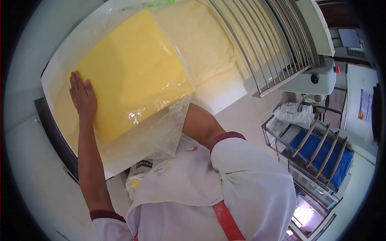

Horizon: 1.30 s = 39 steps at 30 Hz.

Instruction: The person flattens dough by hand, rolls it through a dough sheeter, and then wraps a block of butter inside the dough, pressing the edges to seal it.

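A large yellow slab [128, 72] in clear plastic wrap [161, 128] lies slanted over a pale sheet of dough [197, 40] on the white work surface [223, 98]. Along the slab's left edge, my left hand [83, 96] rests flat with its fingers stretched out and thumb apart. My right forearm reaches in at the slab's lower right corner. The right hand itself is hidden behind the slab and plastic, so its fingers and anything in them do not show.
A metal bar guard [267, 44] stands beyond the dough, joined to a machine [317, 78]. To the right are a rack [309, 148] with wooden bars and blue material, and a white sack [293, 113]. Another bag [138, 170] sits below the work surface edge.
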Tool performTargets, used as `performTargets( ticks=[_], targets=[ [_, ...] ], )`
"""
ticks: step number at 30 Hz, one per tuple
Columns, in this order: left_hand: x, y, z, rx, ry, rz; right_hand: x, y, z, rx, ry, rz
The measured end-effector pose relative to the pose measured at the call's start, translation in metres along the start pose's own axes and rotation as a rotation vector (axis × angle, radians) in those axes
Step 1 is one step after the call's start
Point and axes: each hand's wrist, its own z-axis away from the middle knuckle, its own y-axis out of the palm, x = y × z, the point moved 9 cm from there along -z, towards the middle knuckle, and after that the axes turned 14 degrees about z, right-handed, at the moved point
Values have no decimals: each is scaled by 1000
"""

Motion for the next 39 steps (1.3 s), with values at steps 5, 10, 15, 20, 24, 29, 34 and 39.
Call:
performTargets(
  ticks=[5, 10, 15, 20, 24, 29, 34, 39],
  targets=[
    [0, -3, 1, 9, 3, 12, 16, -13, -16, 29, -71, -144],
    [0, -1, 2, 21, 3, -21, 70, -260, -39, -186, -564, -875],
    [-86, 32, 11, 165, 178, 32, 20, -345, 67, -466, -462, -933],
    [-278, 85, 81, 748, 723, 352, 3, -259, 96, -465, -74, -113],
    [-288, 90, 20, 744, 821, 273, 26, -249, 120, -198, 72, 396],
    [-242, 101, -128, 396, 746, 114, 27, -242, 129, -112, 12, 313],
    [-278, 87, -170, 707, 132, 25, 97, -221, 141, -67, -337, 300],
    [-276, 55, -90, 461, 749, 413, 69, -239, 133, -153, -227, 192]
  ],
)
